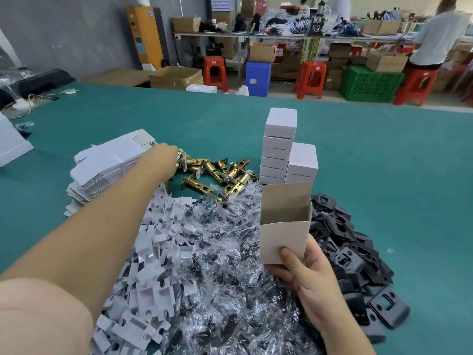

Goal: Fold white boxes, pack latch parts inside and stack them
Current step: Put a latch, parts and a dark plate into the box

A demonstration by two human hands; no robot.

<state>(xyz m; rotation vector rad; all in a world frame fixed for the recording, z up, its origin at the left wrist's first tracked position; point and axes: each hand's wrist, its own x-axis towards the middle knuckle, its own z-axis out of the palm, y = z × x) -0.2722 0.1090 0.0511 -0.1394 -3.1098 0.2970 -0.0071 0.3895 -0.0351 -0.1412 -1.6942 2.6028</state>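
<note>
My right hand (pixel 304 272) grips an open white box (pixel 284 226) upright by its lower part, top flap standing up, inside empty. My left hand (pixel 167 156) reaches far forward to the pile of brass latches (pixel 217 172); its fingers are hidden at the pile's left end, so a grasp cannot be seen. Two stacks of closed white boxes (pixel 279 149) stand behind the held box. Flat unfolded box blanks (pixel 107 167) lie stacked at the left.
White cardboard inserts (pixel 153 272), clear bags of dark screws (pixel 222 265) and black plates (pixel 355 257) are heaped on the green table (pixel 384 162). Beyond the table stand red stools, cartons, a green crate and a person at a bench.
</note>
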